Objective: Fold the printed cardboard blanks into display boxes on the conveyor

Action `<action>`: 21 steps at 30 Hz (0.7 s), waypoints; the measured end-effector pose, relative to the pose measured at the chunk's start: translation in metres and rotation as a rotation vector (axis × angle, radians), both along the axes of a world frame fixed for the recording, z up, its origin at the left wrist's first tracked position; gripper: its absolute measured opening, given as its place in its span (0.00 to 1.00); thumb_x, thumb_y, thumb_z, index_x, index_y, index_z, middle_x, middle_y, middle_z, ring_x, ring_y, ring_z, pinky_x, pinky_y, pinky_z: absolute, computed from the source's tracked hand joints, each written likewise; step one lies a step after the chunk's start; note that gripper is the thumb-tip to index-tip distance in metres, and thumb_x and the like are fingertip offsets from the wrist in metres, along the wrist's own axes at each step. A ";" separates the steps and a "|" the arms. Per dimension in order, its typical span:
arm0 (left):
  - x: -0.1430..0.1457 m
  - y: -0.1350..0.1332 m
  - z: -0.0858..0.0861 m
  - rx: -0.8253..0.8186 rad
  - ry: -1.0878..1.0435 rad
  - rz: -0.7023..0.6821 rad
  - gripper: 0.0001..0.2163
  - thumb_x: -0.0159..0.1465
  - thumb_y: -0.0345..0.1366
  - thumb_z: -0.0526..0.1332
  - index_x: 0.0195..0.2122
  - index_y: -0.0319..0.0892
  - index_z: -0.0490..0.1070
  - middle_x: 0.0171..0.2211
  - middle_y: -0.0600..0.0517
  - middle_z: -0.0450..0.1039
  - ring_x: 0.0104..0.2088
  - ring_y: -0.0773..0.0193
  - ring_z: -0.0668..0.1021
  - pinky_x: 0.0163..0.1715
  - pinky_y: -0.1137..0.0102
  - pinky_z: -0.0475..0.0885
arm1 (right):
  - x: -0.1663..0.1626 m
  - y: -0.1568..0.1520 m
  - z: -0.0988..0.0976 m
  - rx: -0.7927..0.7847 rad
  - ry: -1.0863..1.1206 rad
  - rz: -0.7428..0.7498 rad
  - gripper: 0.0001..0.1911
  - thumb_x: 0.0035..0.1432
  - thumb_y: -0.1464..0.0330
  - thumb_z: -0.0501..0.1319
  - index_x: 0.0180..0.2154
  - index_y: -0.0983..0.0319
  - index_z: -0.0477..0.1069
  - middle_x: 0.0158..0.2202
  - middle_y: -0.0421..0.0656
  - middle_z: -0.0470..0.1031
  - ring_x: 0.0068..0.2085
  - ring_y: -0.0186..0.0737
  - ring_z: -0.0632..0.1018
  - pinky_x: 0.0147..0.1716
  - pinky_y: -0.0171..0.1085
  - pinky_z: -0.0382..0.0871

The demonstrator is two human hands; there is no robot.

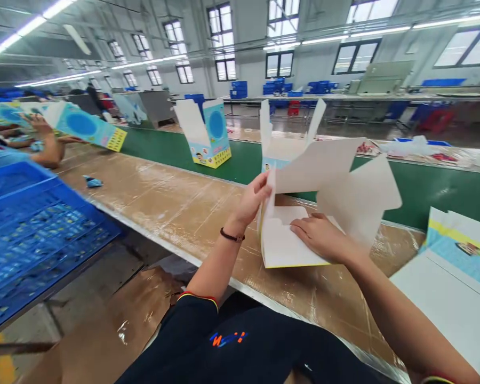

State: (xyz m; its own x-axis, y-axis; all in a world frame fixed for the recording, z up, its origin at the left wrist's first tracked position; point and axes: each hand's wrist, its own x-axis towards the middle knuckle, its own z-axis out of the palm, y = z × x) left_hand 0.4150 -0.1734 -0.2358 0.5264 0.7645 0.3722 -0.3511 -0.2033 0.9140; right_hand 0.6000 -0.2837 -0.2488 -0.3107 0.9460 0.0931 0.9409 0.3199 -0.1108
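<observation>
In front of me a cardboard box is partly folded, its plain white inside facing me and a thin yellow edge along the bottom. Its tall flaps stand up and lean to the right. My left hand is closed on the box's left wall, thumb and fingers pinching the upright edge. Inside, my right hand lies with stretched fingers pressed on the white bottom panels; part of it covers the fold beneath.
A green conveyor belt runs beyond the brown-covered table. Open boxes stand on it, including a blue and yellow box. Flat cartons lie at right. A blue crate sits left, near a co-worker's arm handling another box.
</observation>
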 end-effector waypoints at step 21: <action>0.031 0.081 -0.018 -0.105 0.354 0.192 0.19 0.43 0.32 0.71 0.38 0.41 0.76 0.43 0.44 0.82 0.52 0.40 0.80 0.58 0.45 0.72 | 0.096 0.013 0.025 0.865 0.813 -0.376 0.18 0.70 0.61 0.55 0.57 0.61 0.70 0.54 0.53 0.78 0.57 0.46 0.78 0.61 0.49 0.71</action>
State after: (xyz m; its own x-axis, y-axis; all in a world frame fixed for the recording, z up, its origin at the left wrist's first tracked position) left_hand 0.4459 -0.0922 -0.2537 0.4519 0.8854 0.1085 0.0235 -0.1334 0.9908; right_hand 0.6957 -0.2707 -0.2240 0.4056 0.4959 0.7678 0.7475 0.3035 -0.5909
